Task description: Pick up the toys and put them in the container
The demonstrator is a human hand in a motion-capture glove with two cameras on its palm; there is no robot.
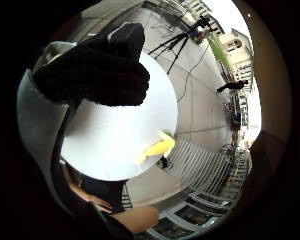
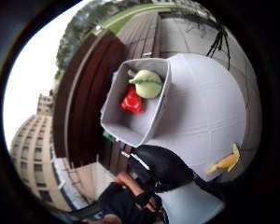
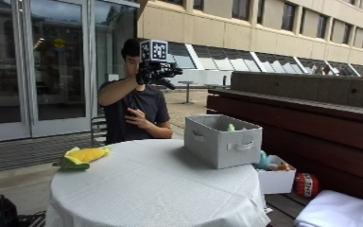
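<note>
Outside view: gloved right hand (image 3: 151, 72) raised at face height, fingers curled, seemingly holding nothing; corn toy (image 3: 84, 156) far below on bench (image 3: 156, 189), well apart from container (image 3: 222, 140), long axis pointing toward it

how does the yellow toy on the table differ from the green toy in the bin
The yellow corn toy lies loose near the edge of the round table; the pale green toy sits inside the grey container, beside a red toy. The yellow corn toy is long, with green leaves at one end; the pale green toy is rounder. The gloved right hand, raised in the air, touches neither.
</note>
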